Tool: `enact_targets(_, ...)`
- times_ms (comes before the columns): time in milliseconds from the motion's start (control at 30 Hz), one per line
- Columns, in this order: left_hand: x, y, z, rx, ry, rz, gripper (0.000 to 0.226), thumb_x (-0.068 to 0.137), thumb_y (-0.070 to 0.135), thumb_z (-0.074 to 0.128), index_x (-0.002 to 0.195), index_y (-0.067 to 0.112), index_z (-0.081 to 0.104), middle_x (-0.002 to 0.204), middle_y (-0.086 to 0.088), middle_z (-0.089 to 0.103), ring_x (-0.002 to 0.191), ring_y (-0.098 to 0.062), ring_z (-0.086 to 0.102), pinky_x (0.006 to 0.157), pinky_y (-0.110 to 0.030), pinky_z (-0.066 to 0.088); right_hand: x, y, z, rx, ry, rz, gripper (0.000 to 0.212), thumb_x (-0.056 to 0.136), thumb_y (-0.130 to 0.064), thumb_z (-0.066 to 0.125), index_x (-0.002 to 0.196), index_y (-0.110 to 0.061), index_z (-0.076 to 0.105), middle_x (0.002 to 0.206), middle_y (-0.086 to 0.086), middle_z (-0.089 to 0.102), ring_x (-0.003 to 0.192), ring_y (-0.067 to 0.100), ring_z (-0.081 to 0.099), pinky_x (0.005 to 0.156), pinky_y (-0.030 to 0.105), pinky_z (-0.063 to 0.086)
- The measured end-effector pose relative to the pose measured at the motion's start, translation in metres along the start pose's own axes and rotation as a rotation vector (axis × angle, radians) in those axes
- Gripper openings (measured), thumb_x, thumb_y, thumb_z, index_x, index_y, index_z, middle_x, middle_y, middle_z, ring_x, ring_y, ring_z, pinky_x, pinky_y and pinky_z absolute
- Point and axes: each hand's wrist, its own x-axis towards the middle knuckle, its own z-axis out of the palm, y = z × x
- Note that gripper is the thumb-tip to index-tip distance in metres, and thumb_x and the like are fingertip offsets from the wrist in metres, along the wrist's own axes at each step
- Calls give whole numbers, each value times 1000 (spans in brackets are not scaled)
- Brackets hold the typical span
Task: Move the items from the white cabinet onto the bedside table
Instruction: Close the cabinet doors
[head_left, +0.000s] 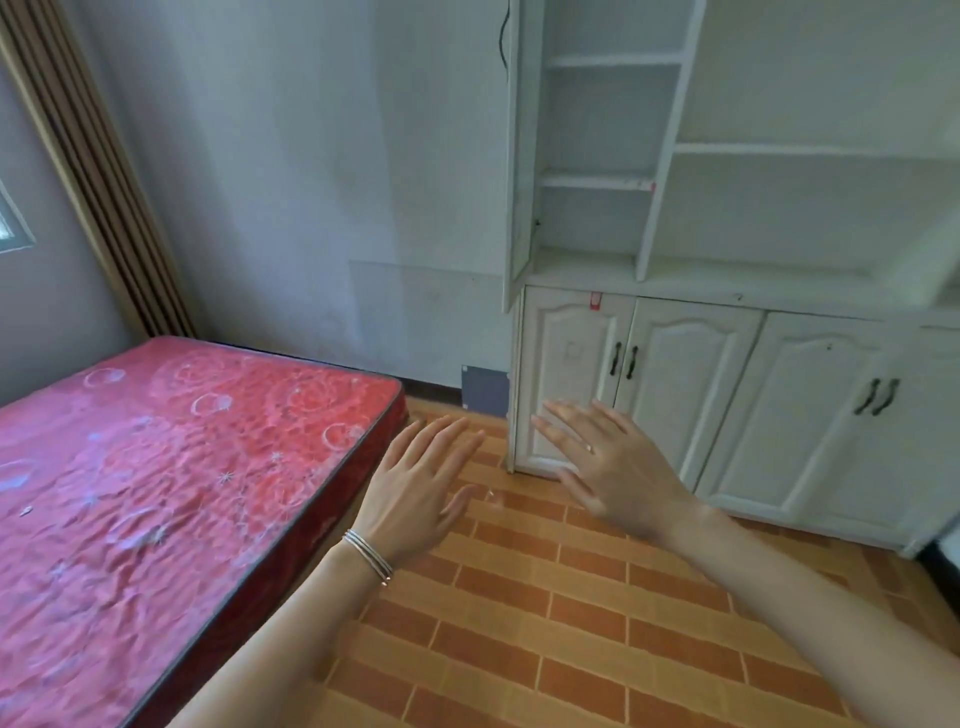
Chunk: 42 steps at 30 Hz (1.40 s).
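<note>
The white cabinet (727, 291) stands against the wall at the right, with open shelves above and closed panelled doors below. Nothing shows on the shelves I can see. One tall upper door (519, 156) hangs open at the cabinet's left side. My left hand (421, 488) is held out over the floor beside the mattress corner, fingers spread, holding nothing. My right hand (608, 462) is stretched out in front of the lower left cabinet door, fingers spread and empty, a ring on one finger. No bedside table is in view.
A red patterned mattress (156, 493) fills the left side, its corner close to my left hand. Orange brick-pattern floor (545, 623) runs between mattress and cabinet. Brown curtains (88, 171) hang at the far left. A grey panel (485, 389) sits low on the wall.
</note>
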Motion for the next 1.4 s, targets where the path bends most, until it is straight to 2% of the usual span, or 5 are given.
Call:
enact_targets(300,123,-100,-1,44,158,130,53,89,37,38,138,17,46,140,-7,49,131,-22,37,110,-40,20,113,55,9,-114,131,49,49,89,-32,40,134,-13,47,137,12,48,127,24,42,104,45,37)
enact_targets(567,183,-144,39,55,164,178,53,90,38,38,139,20,40,143,-7,46,131,-22,35,111,-38,17,167,95,48,-176,143,55,50,90,-28,42,138,-16,39,139,12,47,130,25,40,107,43,31)
enact_targets(733,235,-173,69,49,173,151,52,99,44,18,139,19,42,142,-6,47,129,-25,45,109,-40,23,207,137,78,-194,108,37,48,90,-29,39,136,-16,42,138,12,48,128,26,42,106,44,34)
enact_targets(900,313,-192,92,87,206,165,50,92,37,37,138,18,44,141,-8,47,127,-26,47,109,-40,25,257,195,91,-206,161,4,48,89,-28,38,135,-14,43,137,13,49,127,26,44,104,45,38)
enact_targets(1400,487,-259,157,187,296,316,50,91,33,38,138,18,41,141,-9,48,130,-26,44,108,-41,27,345,314,153,-233,219,-3,47,91,-27,40,136,-14,40,137,11,49,127,26,45,104,46,38)
